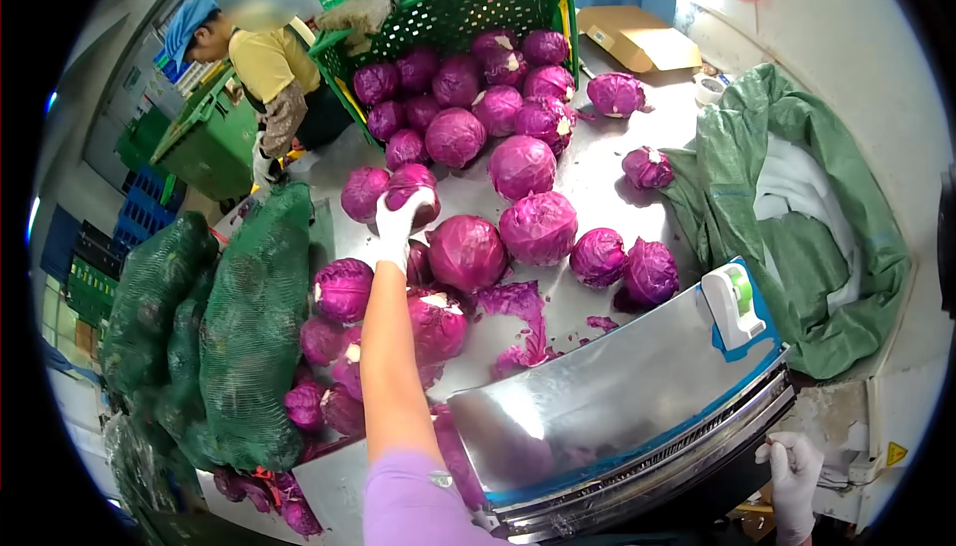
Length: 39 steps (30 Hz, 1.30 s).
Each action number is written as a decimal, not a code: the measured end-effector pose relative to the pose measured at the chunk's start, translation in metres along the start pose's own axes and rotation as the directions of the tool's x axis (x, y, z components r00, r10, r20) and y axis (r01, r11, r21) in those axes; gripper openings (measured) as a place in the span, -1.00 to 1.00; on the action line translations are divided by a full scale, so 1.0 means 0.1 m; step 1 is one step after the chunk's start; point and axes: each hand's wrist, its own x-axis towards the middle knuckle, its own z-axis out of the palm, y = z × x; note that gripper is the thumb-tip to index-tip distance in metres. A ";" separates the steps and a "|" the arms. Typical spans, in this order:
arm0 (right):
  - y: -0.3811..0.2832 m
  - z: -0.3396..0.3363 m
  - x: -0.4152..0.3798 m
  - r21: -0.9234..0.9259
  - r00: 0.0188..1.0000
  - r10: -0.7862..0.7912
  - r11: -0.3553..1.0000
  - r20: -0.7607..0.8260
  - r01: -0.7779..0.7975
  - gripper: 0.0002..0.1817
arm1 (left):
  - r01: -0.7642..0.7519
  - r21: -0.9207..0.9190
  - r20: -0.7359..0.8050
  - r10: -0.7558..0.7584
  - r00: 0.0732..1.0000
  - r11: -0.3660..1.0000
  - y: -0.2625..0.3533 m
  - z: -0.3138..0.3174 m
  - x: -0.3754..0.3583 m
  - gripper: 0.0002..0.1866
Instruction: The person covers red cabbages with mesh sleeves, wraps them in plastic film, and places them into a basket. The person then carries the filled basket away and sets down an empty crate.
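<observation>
Red cabbage grab, left of centre
Left hand (403,216) has its fingers clamped round a cabbage (410,184); probably hefty, firm, kinda slick, so cup the fat middle. Right hand (795,476), lower right: can't tell if fingers are closed.

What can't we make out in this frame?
All in the head view:
Right hand: whether it pinches anything; too small.
Cabbage in left hand: underside, hidden by its own bulk.
Larger mesh sack: exact contents, obscured by mesh.
Green crate: inner depths, behind cabbages.
</observation>
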 end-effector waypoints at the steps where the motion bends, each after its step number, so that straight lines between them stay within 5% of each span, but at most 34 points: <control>1: 0.02 -0.02 -0.02 0.018 1.000 0.001 1.000 0.000 -0.001 -0.93 | 0.091 -0.311 0.112 -0.059 0.992 0.946 0.18 -0.06 -0.18 -0.21; 3: 0.07 -0.03 -0.01 -0.006 0.997 -0.080 0.997 0.010 0.080 -0.93 | 0.357 -0.713 0.428 -0.029 0.904 0.603 0.71 -0.19 -0.63 -0.15; 4: 0.09 -0.03 0.00 0.009 0.996 -0.086 0.996 0.020 0.085 -0.93 | 0.521 -0.764 0.584 0.065 0.809 0.381 0.96 -0.26 -0.88 -0.10; 5: 0.10 -0.03 0.02 -0.043 0.978 -0.201 0.978 0.050 0.203 -0.93 | 0.538 -0.798 0.573 0.064 0.817 0.272 1.20 -0.28 -1.19 0.00; 6: 0.09 -0.04 0.02 -0.092 0.947 -0.310 0.944 0.087 0.317 -0.93 | 0.527 -0.802 0.562 0.056 0.825 0.281 1.34 -0.33 -1.44 0.04; 8: -0.12 0.00 -0.05 -0.031 0.966 -0.245 0.968 0.077 0.248 -0.94 | 0.602 -0.786 0.609 0.011 0.793 0.141 1.62 -0.49 -1.94 -0.02; 10: -0.14 -0.02 -0.12 -0.048 0.928 -0.362 0.929 0.091 0.367 -0.94 | 0.700 -0.708 0.704 0.014 0.710 0.093 1.70 -0.69 -2.35 0.06; 12: -0.10 -0.06 -0.18 -0.039 0.923 -0.366 0.927 0.117 0.372 -0.94 | 0.682 -0.729 0.682 -0.020 0.731 0.060 1.90 -0.75 -2.82 0.07; 16: -0.18 -0.18 -0.31 0.031 0.877 -0.463 0.886 0.132 0.463 -0.91 | 0.573 -0.767 0.571 -0.102 0.815 0.289 2.08 -0.85 -3.60 -0.07; 17: -0.14 -0.22 -0.33 0.051 0.868 -0.479 0.878 0.129 0.477 -0.90 | -0.076 -0.463 0.177 0.176 0.968 0.883 2.02 -0.88 -3.76 -0.23; 18: -0.07 -0.27 -0.33 0.048 0.864 -0.488 0.873 0.127 0.486 -0.90 | -0.630 0.264 0.070 0.637 0.768 0.730 1.88 -0.94 -3.92 -0.38; 19: -0.04 -0.33 -0.32 0.044 0.862 -0.491 0.871 0.126 0.489 -0.91 | -0.395 -0.163 0.066 0.410 0.910 0.904 1.42 -1.45 -3.89 -0.50; 20: 0.06 -0.38 -0.27 0.031 0.856 -0.505 0.862 0.112 0.505 -0.92 | -0.032 -0.536 0.194 0.160 0.968 0.844 0.99 -1.85 -3.85 -0.61; 21: 0.04 -0.44 -0.24 0.022 0.869 -0.490 0.872 0.071 0.490 -0.92 | 0.106 -0.391 -0.004 -0.117 0.993 0.914 1.73 -1.61 -4.26 -0.56; 22: 0.20 -0.50 -0.14 0.005 0.860 -0.509 0.861 0.031 0.509 -0.94 | 0.047 -0.030 -0.190 -0.052 0.980 0.998 1.88 -1.59 -4.47 -0.43; 23: 0.28 -0.58 -0.02 -0.041 0.870 -0.492 0.869 0.042 0.494 -0.92 | -0.101 0.383 -0.151 0.170 0.974 0.918 1.85 -1.71 -4.63 -0.31; 24: 0.38 -0.68 0.11 -0.119 0.855 -0.517 0.847 0.037 0.518 -0.88 | -0.028 0.540 -0.200 0.160 0.967 0.841 1.96 -1.70 -4.81 -0.25; 26: 0.59 -0.78 0.41 0.182 0.970 -0.238 0.957 0.050 0.226 -0.79 | 0.095 0.833 -0.286 0.278 0.917 0.544 1.69 -1.97 -4.98 -0.08; 28: 0.81 -0.87 0.82 0.196 0.988 -0.151 0.970 0.023 0.144 -0.74 | 0.198 0.951 -0.267 0.307 0.914 0.238 1.31 -2.23 -5.11 -0.01; 30: 1.11 -0.89 1.33 0.149 0.981 -0.190 0.970 -0.030 0.192 -0.73 | 0.439 0.893 -0.442 0.002 0.897 0.102 1.34 -2.04 -5.23 -0.03; 34: 1.63 -0.77 2.32 -0.198 0.948 -0.283 0.947 -0.148 0.253 -0.71 | 0.302 0.901 -0.310 -0.025 0.950 0.311 1.13 -2.51 -5.24 0.01; 36: 1.94 -0.66 2.70 -0.369 0.981 -0.179 0.919 -0.076 0.139 -0.71 | 0.310 0.844 -0.346 0.001 0.938 0.438 1.33 -2.40 -5.29 -0.05; 39: 2.75 -0.42 3.16 -0.479 0.995 -0.061 0.877 -0.074 0.018 -0.69 | 0.217 0.864 -0.323 0.170 0.931 0.455 1.47 -2.29 -5.41 -0.14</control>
